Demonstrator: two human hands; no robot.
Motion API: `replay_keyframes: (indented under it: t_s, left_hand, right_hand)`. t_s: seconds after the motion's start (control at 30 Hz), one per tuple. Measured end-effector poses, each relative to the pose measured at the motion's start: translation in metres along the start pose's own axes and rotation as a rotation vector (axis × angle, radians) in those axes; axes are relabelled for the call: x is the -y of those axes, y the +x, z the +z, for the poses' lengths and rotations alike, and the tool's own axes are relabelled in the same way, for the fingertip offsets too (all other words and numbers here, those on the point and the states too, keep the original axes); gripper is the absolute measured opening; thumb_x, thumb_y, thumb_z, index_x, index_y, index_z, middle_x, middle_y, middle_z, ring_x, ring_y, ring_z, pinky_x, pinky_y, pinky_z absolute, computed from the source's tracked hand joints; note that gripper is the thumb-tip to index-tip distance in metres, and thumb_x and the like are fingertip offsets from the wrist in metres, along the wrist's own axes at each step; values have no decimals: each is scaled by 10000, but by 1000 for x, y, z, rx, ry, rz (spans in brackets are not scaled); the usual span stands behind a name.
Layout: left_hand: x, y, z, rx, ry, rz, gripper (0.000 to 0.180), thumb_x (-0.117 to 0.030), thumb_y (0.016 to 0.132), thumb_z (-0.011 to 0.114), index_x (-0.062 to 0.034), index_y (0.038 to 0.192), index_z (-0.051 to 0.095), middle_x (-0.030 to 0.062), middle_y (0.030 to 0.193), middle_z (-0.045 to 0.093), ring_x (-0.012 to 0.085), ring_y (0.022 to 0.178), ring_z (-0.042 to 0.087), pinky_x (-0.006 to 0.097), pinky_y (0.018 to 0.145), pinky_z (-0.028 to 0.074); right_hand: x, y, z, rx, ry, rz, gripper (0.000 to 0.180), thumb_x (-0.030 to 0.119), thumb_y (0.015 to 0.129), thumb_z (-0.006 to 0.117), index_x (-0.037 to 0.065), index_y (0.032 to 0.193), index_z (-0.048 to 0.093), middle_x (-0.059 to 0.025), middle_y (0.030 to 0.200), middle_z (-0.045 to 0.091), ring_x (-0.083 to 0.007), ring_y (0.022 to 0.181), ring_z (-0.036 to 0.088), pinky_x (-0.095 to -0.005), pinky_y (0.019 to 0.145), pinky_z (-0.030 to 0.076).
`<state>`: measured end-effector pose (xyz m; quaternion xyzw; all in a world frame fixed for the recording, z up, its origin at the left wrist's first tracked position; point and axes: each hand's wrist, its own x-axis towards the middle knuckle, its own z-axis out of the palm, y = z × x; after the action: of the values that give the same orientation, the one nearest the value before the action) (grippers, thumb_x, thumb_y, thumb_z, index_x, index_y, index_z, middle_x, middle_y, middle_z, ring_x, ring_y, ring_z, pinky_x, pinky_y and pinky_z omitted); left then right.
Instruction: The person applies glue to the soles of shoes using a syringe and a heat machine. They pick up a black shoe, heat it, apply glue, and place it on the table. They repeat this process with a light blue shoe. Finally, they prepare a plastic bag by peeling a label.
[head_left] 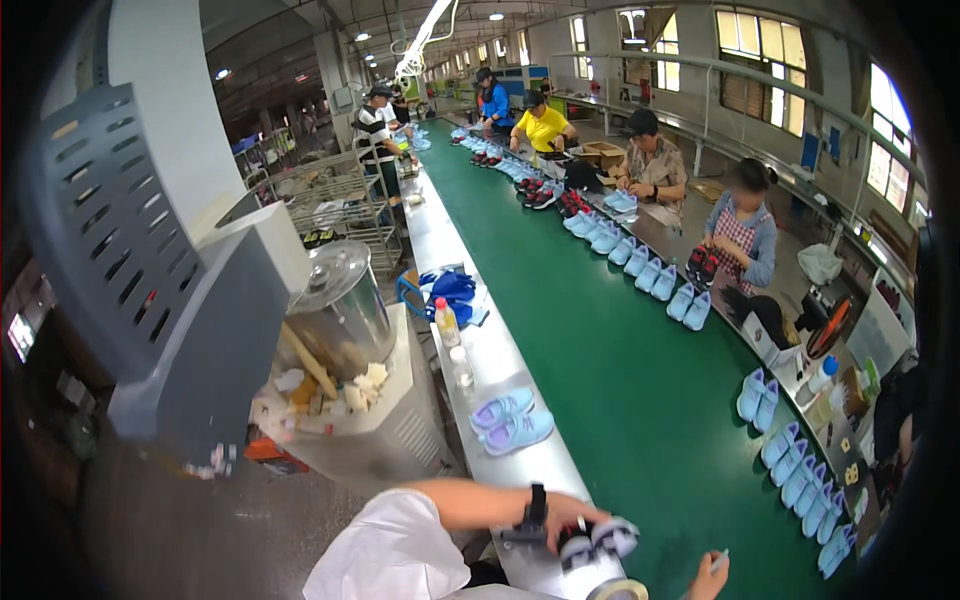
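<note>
My left hand (569, 514), its wrist wearing a black strapped device, reaches over the white bench at the lower middle. Its fingers are around a pair of small dark shoes (577, 549) with pale soles, partly blurred. My right hand (709, 578) is over the green belt at the lower edge, fingers pinched on a small pale stick-like thing (720, 560) whose kind I cannot make out. Below the dark shoes, a tape-like ring (620, 590) is cut off by the lower edge. A light blue pair of shoes (512, 422) with lilac insides rests farther up the bench.
The green conveyor belt (540, 300) runs away from me, light blue shoes (655, 279) lined along its right side. Bottles (447, 325) and blue cloth (452, 292) lie on the left bench (505, 370). A grey machine (200, 350) stands left. Several people work along the belt.
</note>
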<state>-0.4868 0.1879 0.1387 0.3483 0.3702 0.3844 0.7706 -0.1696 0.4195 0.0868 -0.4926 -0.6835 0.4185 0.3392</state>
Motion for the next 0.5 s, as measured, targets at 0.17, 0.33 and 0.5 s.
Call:
replay_keyframes:
  t_s: [0.17,0.33,0.5]
  left_hand:
    - [-198,-177,-233,-1315,88,585,410,-268,766,650,-6,1032,478,129,939,510,225,839,499,317,700,403]
    - [-309,-329,-300,-2163,688,943,925,-392,766,649,107,1376,165,313,1414,232,400,1316,263,402,1089,218]
    - [-115,-199,-306,-1483,1009,761,418,-195,773,618,55,1058,442,215,930,478,369,904,484,416,882,388]
  right_hand:
    - [97,-51,-2,63,-251,65,333,172,842,641,-51,1075,557,-145,972,626,-209,851,574,-325,785,461]
    - [128,-62,62,98,-290,46,241,159,866,606,-30,1013,581,-156,940,635,-219,841,590,-336,779,467]
    - [156,-57,120,327,-239,20,224,146,874,571,-25,1019,576,-169,978,625,-249,875,589,-348,794,456]
